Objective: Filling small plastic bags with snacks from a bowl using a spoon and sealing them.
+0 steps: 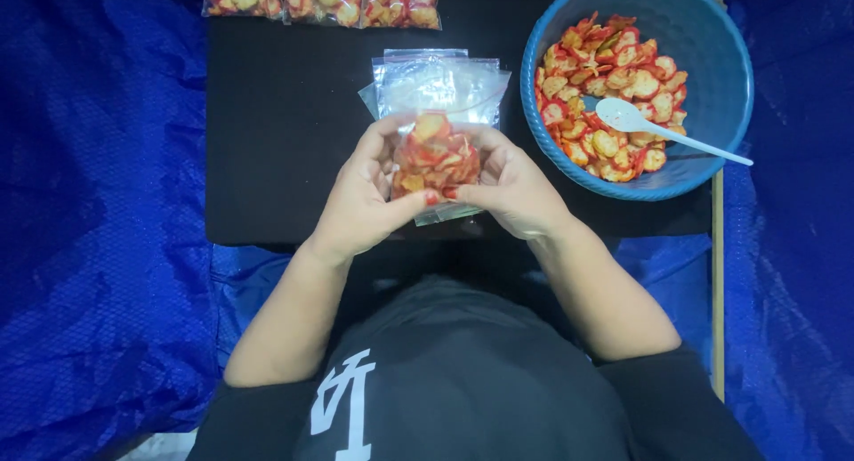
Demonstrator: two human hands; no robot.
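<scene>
Head view: both hands pinching a small clear bag of red chips; blue bowl of chips with white spoon on black surface.

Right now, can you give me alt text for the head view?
Left hand and right hand together hold a small clear bag of red chips over a black table. Empty bags lie beyond; a blue bowl of chips holds a white spoon.
</scene>
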